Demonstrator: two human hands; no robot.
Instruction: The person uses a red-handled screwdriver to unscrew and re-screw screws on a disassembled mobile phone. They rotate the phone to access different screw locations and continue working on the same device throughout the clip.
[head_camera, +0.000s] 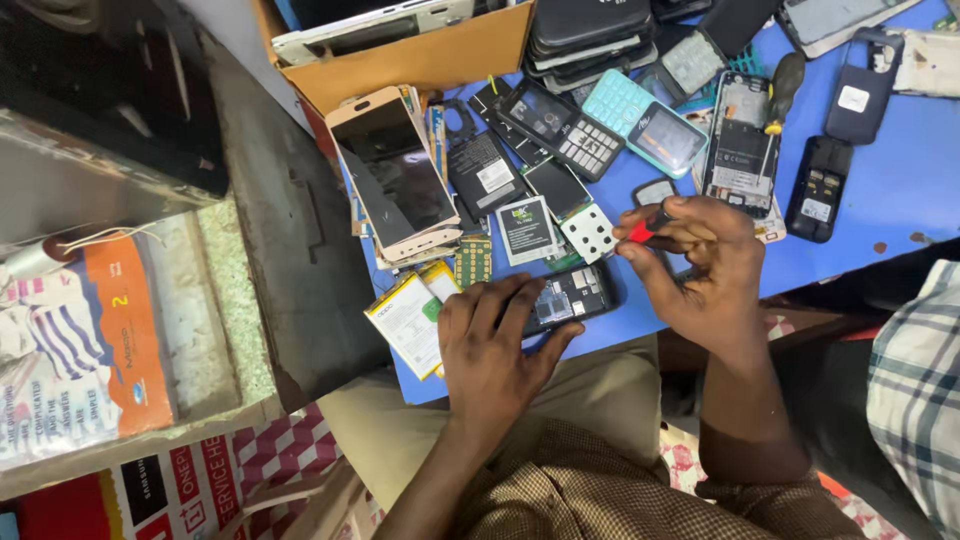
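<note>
- far left: grey metal cabinet beside the blue table; printed orange-and-white sheets lie below it.
- upper left of table: brown cardboard box; just below it a gold smartphone, dark screen up, resting on a stack of flat parts.
- front left edge of table: white and yellow flat battery pack, just beside the left hand.
- left hand: palm down, fingers spread flat, pressing on the left end of an opened black phone with its back off and its inner board showing. phone lies near the front edge of the table, between the two hands.
- centre: small white keypad piece and a green circuit strip just above the opened phone.
- right hand: fingers curled closed around a red-handled screwdriver; handle pinched at the fingertips, tip hidden, so contact with the phone cannot be told.
- upper centre: black keypad phone and teal keypad phone side by side.
- right: stripped phone body, black battery cover, well apart from the hands.
</note>
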